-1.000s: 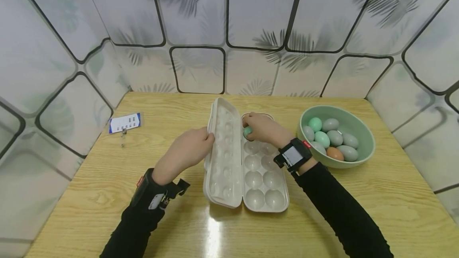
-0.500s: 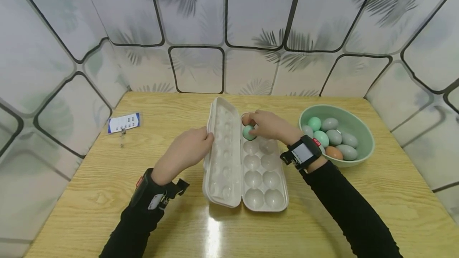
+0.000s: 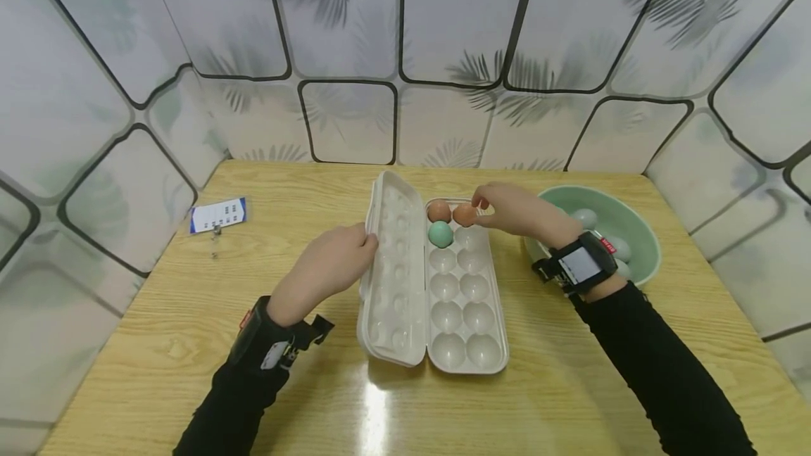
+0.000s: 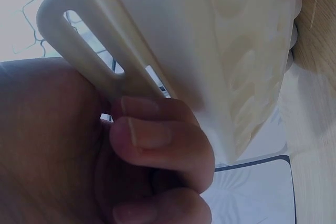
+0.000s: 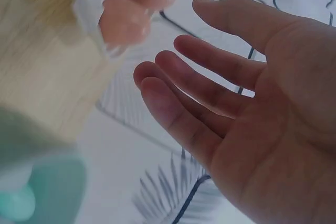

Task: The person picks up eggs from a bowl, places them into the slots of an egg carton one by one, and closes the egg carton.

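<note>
A white plastic egg carton (image 3: 469, 315) lies on the table with its lid (image 3: 400, 280) raised. My left hand (image 3: 338, 259) pinches the lid's left edge; the left wrist view shows curled fingers (image 4: 163, 140) at its slotted tab (image 4: 84, 35). Two brown eggs (image 3: 438, 211) sit in the far row of cups, and a green egg (image 3: 441, 234) sits in the left cup just nearer. My right hand (image 3: 522, 211) is beside the right brown egg, over the bowl's left rim. In the right wrist view its fingers are spread and hold nothing, apart from the brown eggs (image 5: 125, 20).
A light green bowl (image 3: 643, 245) with several eggs stands on the right, partly covered by the right arm. A white and blue card (image 3: 218, 215) with a small clip lies at the table's left. Patterned walls (image 3: 355, 122) stand behind and at both sides.
My right hand has let go of the green egg, which now sits in its cup, and has moved right toward the bowl, uncovering the brown eggs. The left hand stays on the lid.
</note>
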The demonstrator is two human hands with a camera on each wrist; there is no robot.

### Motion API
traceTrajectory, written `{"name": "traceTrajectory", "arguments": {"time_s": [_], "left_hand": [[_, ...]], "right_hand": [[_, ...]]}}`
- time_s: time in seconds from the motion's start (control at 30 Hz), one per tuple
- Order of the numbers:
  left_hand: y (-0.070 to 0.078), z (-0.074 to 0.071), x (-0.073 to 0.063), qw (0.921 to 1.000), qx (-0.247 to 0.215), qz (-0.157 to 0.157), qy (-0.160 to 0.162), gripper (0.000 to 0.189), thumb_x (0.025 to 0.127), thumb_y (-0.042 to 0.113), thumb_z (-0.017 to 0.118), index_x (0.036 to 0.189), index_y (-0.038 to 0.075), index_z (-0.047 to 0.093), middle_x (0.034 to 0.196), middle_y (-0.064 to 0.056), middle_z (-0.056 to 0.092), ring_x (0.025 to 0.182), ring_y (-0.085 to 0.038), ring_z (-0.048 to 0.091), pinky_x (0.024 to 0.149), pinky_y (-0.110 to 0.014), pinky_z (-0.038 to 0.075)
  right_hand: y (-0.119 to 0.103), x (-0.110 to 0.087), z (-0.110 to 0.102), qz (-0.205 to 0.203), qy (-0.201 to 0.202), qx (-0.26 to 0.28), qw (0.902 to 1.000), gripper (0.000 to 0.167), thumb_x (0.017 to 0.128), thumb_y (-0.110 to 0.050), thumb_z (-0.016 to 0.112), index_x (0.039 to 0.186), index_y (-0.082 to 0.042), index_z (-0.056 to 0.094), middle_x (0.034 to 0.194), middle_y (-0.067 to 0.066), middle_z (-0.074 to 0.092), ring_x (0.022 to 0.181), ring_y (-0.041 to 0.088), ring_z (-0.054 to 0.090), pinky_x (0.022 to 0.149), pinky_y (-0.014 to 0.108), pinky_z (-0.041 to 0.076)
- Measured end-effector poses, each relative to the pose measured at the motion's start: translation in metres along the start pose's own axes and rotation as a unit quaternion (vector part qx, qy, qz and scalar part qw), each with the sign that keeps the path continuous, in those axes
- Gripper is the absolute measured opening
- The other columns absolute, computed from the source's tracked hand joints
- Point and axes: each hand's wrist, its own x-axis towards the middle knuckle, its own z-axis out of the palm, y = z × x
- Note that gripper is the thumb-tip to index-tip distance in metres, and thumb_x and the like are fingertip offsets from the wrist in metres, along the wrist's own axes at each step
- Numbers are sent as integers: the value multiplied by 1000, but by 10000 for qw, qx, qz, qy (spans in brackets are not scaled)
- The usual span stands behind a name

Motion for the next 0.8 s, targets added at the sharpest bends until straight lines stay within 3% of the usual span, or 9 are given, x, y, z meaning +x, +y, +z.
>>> {"name": "traceTrajectory", "arguments": {"time_s": [0.33,0.5,0.8], "left_hand": [[-2,1,0,10000,-7,35,35,38,108,29,31,95,9,60,73,-5,55,63,-18,53,56,-31,42],[-2,1,0,10000,-45,-13,27,38,108,30,31,97,9,61,74,-5,55,63,-18,52,56,-31,42],[-3,0,-2,10000,-33,-46,10,38,108,29,31,96,9,61,73,-3,52,63,-18,51,56,-31,41]], "right_hand": [[37,-20,-14,274,186,-116,9994,26,99,-20,65,114,1,66,112,20,68,105,36,63,91,52,50],[59,-23,-18,429,94,-172,9989,18,99,-20,63,105,-2,66,107,18,68,93,29,63,83,48,50],[98,-30,-13,603,-91,-104,9981,19,99,-15,59,106,1,66,103,19,68,86,27,62,78,47,50]]}}
